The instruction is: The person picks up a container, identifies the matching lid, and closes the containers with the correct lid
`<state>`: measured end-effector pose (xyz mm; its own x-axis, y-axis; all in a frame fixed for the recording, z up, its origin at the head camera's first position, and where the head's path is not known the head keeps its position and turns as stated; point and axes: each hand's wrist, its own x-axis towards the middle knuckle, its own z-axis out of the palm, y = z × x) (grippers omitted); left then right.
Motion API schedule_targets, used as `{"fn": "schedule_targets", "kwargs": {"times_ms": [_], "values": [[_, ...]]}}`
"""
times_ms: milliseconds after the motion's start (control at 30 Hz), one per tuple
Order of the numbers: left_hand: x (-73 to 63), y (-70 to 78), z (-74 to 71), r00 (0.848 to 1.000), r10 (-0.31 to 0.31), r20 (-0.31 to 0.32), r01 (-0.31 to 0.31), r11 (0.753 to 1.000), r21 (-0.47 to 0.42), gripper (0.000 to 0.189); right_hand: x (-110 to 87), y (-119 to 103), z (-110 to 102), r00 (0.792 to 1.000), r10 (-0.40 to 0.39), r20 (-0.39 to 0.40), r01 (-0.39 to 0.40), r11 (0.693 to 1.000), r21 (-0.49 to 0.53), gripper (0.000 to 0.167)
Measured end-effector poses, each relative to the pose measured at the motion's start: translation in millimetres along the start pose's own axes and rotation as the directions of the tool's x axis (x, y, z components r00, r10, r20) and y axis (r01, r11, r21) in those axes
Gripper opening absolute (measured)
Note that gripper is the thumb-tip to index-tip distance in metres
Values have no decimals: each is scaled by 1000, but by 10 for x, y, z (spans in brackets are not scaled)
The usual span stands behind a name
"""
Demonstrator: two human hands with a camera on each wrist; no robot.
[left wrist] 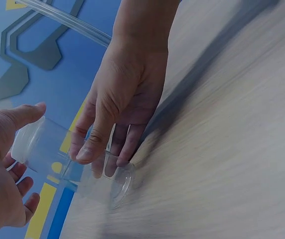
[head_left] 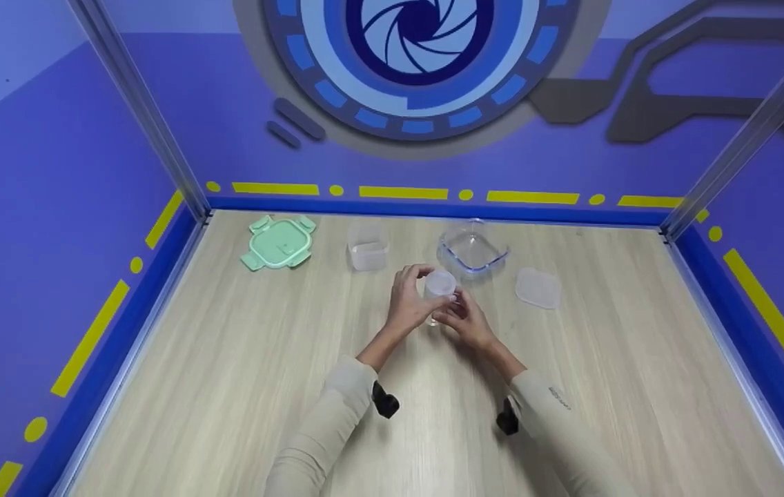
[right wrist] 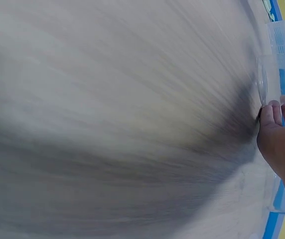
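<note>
Head view: left hand [head_left: 410,301] and right hand [head_left: 469,323] curl their fingers round a clear lidded jar [head_left: 440,286]; a green lid [head_left: 280,243] lies far left.

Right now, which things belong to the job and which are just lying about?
Likely the job:
clear cylindrical container
its frosted round lid

Likely lying about:
mint-green square four-flap lid
translucent plastic box
clear blue-edged square dish
whitish translucent rounded-square lid
</note>
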<state>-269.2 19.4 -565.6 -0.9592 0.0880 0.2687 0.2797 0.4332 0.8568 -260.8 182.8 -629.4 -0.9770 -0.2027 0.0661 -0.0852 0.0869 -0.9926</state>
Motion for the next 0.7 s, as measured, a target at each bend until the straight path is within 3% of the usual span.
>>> {"fn": "schedule_targets", "kwargs": {"times_ms": [400, 700], "values": [[12, -59, -52, 997, 53, 48, -48, 993, -104, 60, -2, 19, -17, 1000, -7, -1, 7, 1000, 4, 64], [48, -131, -74, 993, 98, 59, -93, 992, -82, 60, 12, 35, -3, 1000, -21, -14, 21, 1000, 0, 64]]}}
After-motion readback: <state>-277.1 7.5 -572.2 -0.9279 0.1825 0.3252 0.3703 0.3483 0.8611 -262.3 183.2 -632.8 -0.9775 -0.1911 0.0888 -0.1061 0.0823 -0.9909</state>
